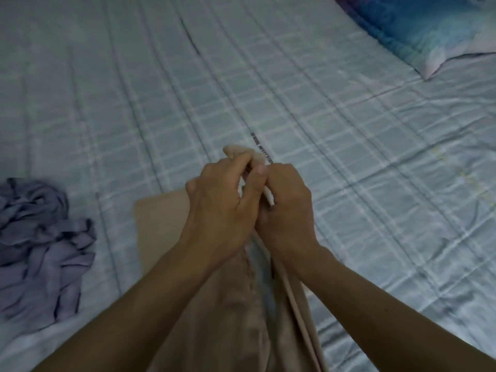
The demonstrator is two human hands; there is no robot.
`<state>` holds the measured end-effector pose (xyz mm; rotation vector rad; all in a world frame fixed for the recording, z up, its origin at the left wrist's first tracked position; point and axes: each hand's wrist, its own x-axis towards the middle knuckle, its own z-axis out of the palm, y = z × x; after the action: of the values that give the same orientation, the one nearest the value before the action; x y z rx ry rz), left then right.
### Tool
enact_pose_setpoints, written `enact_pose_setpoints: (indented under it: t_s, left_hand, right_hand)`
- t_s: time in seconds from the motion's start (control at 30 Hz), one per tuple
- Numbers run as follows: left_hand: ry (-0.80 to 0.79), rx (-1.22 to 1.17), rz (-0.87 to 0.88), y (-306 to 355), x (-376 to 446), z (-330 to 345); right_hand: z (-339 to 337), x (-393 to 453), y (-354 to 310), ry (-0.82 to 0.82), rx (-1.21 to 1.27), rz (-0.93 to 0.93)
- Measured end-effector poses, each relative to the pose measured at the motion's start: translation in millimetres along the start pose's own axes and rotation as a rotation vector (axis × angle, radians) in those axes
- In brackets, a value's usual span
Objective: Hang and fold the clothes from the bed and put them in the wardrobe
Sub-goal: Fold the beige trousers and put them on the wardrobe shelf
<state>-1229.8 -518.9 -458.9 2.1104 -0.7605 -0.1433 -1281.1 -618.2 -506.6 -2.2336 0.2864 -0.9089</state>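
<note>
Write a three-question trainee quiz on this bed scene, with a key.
1. True or false: the left hand and the right hand both grip the beige garment.
2. Which side of the bed holds the crumpled purple garment? A) the person's left B) the person's right
3. Fill in: a blue patterned ____ lies at the upper right.

Key: 1 true; 2 A; 3 pillow.
</note>
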Motion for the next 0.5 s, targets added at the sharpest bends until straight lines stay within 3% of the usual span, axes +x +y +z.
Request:
enact_pose_setpoints:
  t_s: [0.13, 0.23, 0.3, 0.4, 0.43, 0.5]
  left_hand:
    - [0.121, -0.097, -0.05, -48, 5, -54]
    - [0.165, -0.073, -0.212, -108, 10, -74]
    - [0.047, 0.062, -0.35, -149, 6, -74]
    - [-0.32, 0.278, -0.47, -188, -13, -64]
    - [-0.364, 0.395, -0.477, -195, -22, -62]
    - [-0.27, 0.649, -0.408, -200, -45, -57]
  right_hand:
    - [31, 11, -48, -0.313, 0.267, -0.01]
    - [51, 2, -58, -0.467, 0.273, -0.025]
    - [64, -16, -49, -0.616, 0.13, 0.006]
    - [75, -64, -32, -0.854, -0.225, -0.015]
    - [76, -81, -27, -0.919, -0.311, -0.066]
    - [77, -110, -18, -1.009, -0.408, -0.105]
